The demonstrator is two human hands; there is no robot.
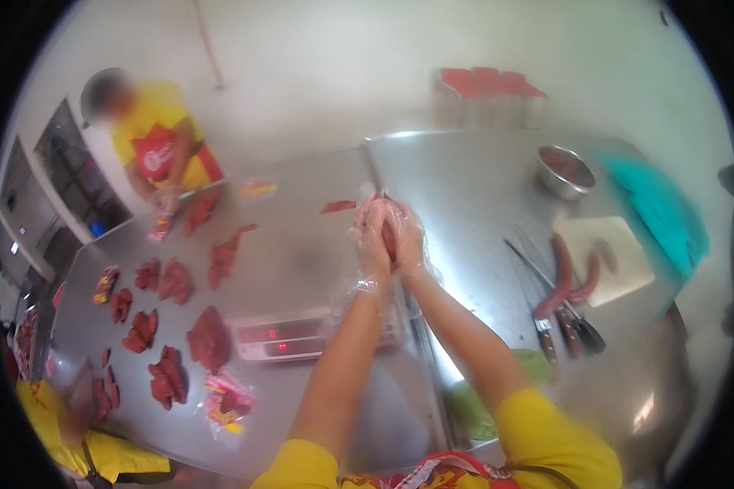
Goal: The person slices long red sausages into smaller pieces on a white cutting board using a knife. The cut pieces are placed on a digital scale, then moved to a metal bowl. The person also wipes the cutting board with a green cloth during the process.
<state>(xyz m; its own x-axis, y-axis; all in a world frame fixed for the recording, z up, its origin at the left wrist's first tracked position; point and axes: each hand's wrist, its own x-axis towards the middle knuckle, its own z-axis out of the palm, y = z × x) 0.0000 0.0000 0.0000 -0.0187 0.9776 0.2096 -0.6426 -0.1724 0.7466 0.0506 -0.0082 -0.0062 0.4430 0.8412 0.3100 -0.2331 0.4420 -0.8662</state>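
Observation:
My left hand (pixel 374 232) and my right hand (pixel 409 235), both in clear plastic gloves, are closed together around a lump of red meat (pixel 389 241). They hold it above the steel table, with the fingers largely covering it. A thin strip of red meat (pixel 337 207) shows just left of my hands. Below my left forearm stands a white digital scale (pixel 281 339) with a lit red display. A larger piece of red meat (pixel 209 339) lies beside the scale on the left.
Several meat portions (pixel 168 376) and a printed plastic packet (pixel 226 401) lie on the left. Right are long knives (pixel 569 332), sausages (pixel 561 273), a cutting board (pixel 628 273), a metal bowl (pixel 566 173) and teal plastic (pixel 656 212). Co-workers in yellow (pixel 156 114) stand across and at lower left.

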